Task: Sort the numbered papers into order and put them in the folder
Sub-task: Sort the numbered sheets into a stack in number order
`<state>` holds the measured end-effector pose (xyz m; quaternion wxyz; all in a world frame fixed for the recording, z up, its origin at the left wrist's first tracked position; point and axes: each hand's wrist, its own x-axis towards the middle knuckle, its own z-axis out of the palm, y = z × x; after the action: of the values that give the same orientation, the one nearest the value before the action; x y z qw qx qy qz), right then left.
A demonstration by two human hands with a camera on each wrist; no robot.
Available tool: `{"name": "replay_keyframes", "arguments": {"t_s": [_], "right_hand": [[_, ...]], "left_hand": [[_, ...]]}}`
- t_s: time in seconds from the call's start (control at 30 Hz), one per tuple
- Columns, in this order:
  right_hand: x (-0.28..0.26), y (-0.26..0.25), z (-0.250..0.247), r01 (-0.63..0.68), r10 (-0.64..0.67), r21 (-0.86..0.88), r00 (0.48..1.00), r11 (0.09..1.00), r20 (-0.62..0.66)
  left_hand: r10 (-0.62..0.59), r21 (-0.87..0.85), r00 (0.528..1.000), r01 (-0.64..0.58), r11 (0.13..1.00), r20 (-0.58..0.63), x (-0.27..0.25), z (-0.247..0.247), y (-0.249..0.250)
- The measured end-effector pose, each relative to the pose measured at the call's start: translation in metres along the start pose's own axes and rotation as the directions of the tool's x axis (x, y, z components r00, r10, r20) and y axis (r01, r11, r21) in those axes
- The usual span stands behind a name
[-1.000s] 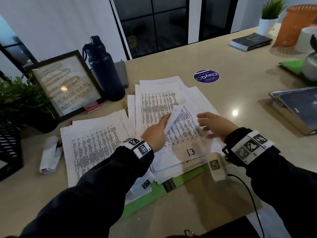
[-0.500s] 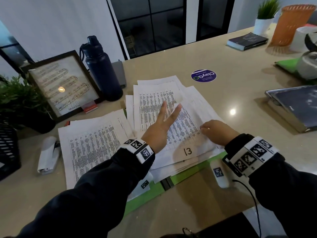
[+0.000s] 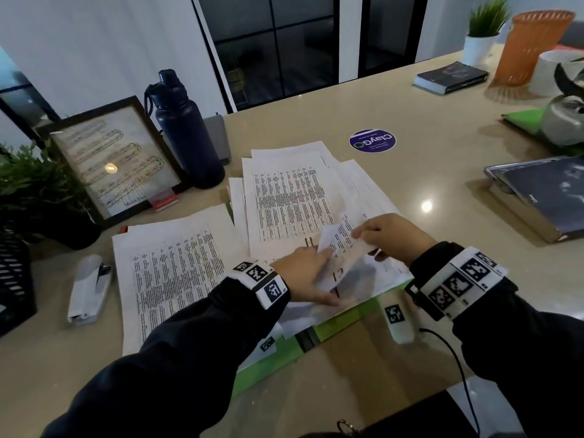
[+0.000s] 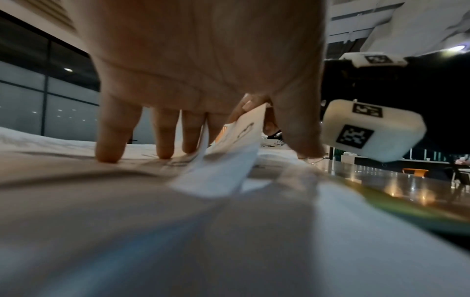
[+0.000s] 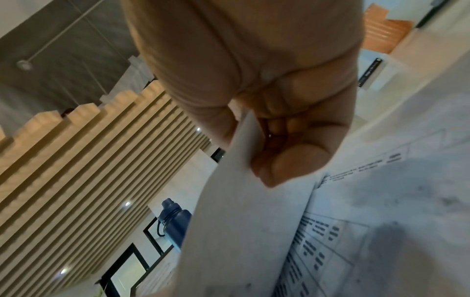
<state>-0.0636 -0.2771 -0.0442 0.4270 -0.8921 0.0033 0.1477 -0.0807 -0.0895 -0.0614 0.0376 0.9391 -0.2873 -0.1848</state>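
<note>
Smooth beige bench (image 3: 442,191) is carrying thin printed sheets over a green folder (image 3: 344,320). Right hand (image 3: 392,238) is pinching a curling sheet (image 3: 339,245); left hand (image 3: 303,276), fingers straight and spread, is pressing the stack (image 3: 284,203).

Navy bottle (image 3: 185,131), framed picture (image 3: 113,159), stapler (image 3: 88,289), laptop (image 3: 543,194).

A round purple sticker (image 3: 372,141) on the tabletop (image 3: 426,128), at about one o'clock from the papers, reads "ClayGo" upside down from the head view (its smaller print is too fine to read). The flat top sheet (image 3: 284,200) carries a handwritten "11" at its near edge, and the curled sheet (image 3: 339,248) just at five o'clock from that number shows a handwritten "13"; the framed picture (image 3: 112,159) at ten o'clock has a caption too blurred to make out.
</note>
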Motion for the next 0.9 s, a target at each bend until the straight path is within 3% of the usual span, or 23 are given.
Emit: {"name": "replay_keyframes", "arguments": {"t_s": [0.17, 0.37, 0.5, 0.9], "right_hand": [[0.004, 0.004, -0.004, -0.054, 0.049, 0.164, 0.998, 0.985, 0.03], [0.006, 0.006, -0.002, -0.085, 0.099, 0.444, 0.995, 0.892, -0.009], [0.004, 0.007, -0.004, -0.097, 0.12, 0.499, 0.993, 0.861, -0.014], [-0.007, 0.003, -0.001, -0.099, 0.099, 0.579, 0.995, 0.809, 0.031]], "left_hand": [[-0.05, 0.09, 0.997, 0.045, 0.995, 0.057, -0.001, 0.006, 0.0], [-0.065, -0.047, 0.997, 0.068, 0.997, 0.052, 0.001, -0.002, -0.003], [-0.07, -0.183, 0.993, 0.086, 0.979, 0.096, -0.003, -0.005, -0.015], [-0.032, -0.012, 0.997, 0.033, 0.999, 0.076, -0.001, 0.001, -0.007]]}}
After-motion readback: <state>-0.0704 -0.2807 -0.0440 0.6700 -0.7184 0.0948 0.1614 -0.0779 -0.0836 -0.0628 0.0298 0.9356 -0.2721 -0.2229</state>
